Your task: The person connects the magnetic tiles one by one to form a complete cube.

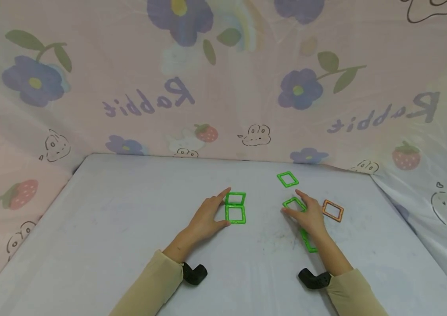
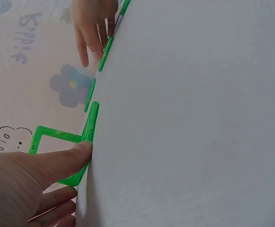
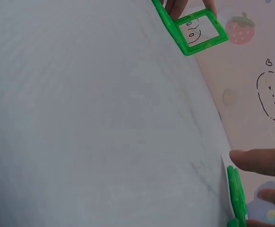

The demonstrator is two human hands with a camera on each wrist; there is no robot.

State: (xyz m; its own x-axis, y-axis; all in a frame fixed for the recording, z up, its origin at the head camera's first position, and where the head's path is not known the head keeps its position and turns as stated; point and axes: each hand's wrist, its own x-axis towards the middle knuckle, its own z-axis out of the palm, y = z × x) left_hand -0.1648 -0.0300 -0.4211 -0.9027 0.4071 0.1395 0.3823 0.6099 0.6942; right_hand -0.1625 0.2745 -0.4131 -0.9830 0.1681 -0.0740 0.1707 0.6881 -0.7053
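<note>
Two green square magnetic tile frames are joined along an edge: a lower tile (image 1: 235, 223) lies flat and an upper tile (image 2: 57, 131) stands up from it. My left hand (image 1: 206, 218) holds this pair from the left, thumb at the near edge and index finger by the far tile. My right hand (image 1: 311, 216) spreads its thumb and index finger around another green tile frame (image 1: 293, 199) on the table. In the right wrist view, the thumb sits apart from the green tile edge (image 3: 236, 194).
A green tile frame (image 1: 287, 179) lies farther back, and an orange one (image 1: 333, 210) right of my right hand. Another green tile (image 1: 308, 241) is partly hidden under the right wrist. A printed cloth (image 1: 223, 101) hangs behind the white table (image 1: 128, 197).
</note>
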